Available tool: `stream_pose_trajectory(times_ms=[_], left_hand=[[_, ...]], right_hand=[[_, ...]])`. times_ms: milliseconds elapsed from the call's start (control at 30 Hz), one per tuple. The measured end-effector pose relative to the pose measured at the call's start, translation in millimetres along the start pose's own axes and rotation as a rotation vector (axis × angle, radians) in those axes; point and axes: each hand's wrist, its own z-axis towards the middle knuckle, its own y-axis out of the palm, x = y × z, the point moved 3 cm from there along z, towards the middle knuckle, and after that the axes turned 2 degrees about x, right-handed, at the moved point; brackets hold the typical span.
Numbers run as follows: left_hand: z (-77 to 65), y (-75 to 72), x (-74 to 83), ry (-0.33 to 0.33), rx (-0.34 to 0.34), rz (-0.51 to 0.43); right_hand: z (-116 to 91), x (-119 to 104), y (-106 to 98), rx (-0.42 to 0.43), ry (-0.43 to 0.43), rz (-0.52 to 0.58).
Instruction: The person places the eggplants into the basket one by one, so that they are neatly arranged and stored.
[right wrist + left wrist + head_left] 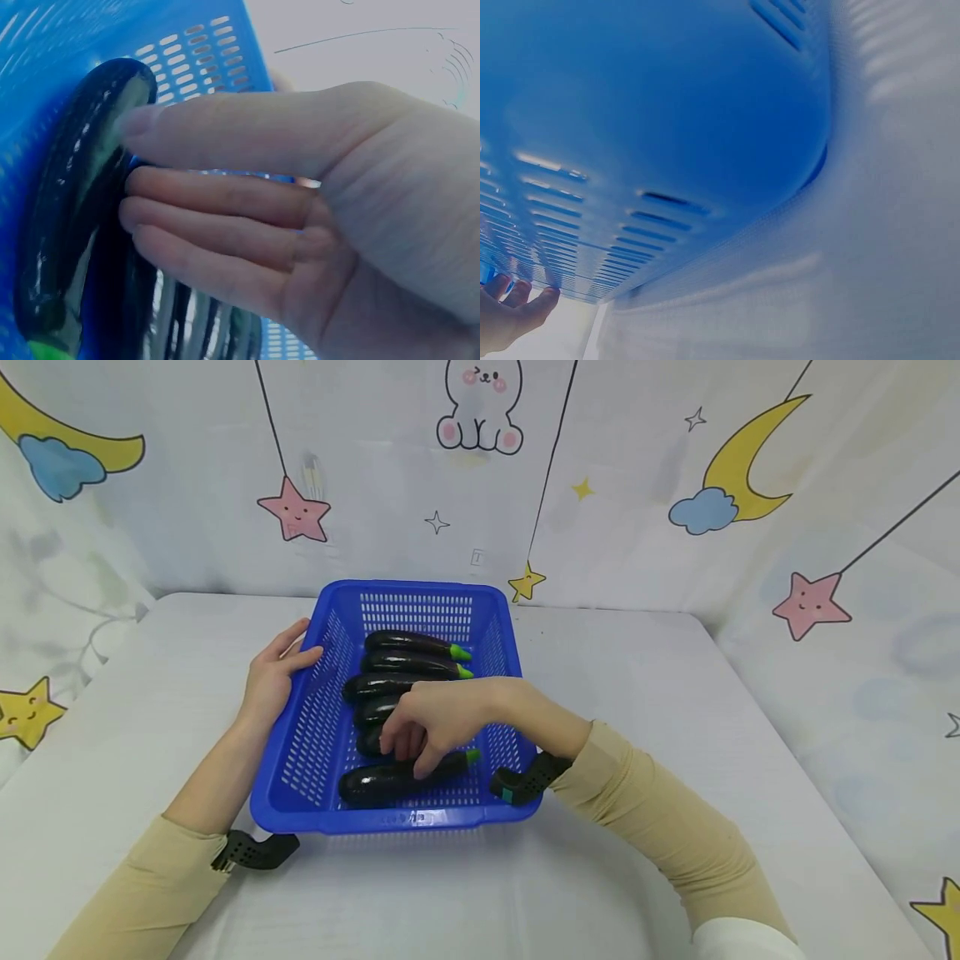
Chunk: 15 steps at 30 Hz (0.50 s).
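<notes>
Several dark, glossy eggplants lie side by side in a blue plastic basket [405, 820], their green stem ends mostly pointing right. At the basket's left side, my left hand [273, 677] holds the rim, thumb over it and fingers against the outer wall. In the left wrist view its fingertips [526, 300] touch the slotted side. My right hand [450, 714] reaches down into the basket over the row. Its thumb touches the nearest eggplant [75, 195], while the other fingers extend beside it, above the neighbouring eggplants [180, 322]. The hand partly hides the middle eggplants.
The basket stands on a white-covered table [637, 693]. A white curtain [375, 468] printed with stars, moons and a bear hangs behind and at both sides. Black wrist devices [528, 778] are strapped to both wrists, the right one over the basket's front right corner.
</notes>
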Motion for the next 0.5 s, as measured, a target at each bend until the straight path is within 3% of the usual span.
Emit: stream_pose_trajectory(times_ms=[500], left_hand=[[1.8,-0.7,-0.3,-0.005,0.003,0.019]], right_hand=[[-41,-3,-21,0.089,0.014,-0.014]])
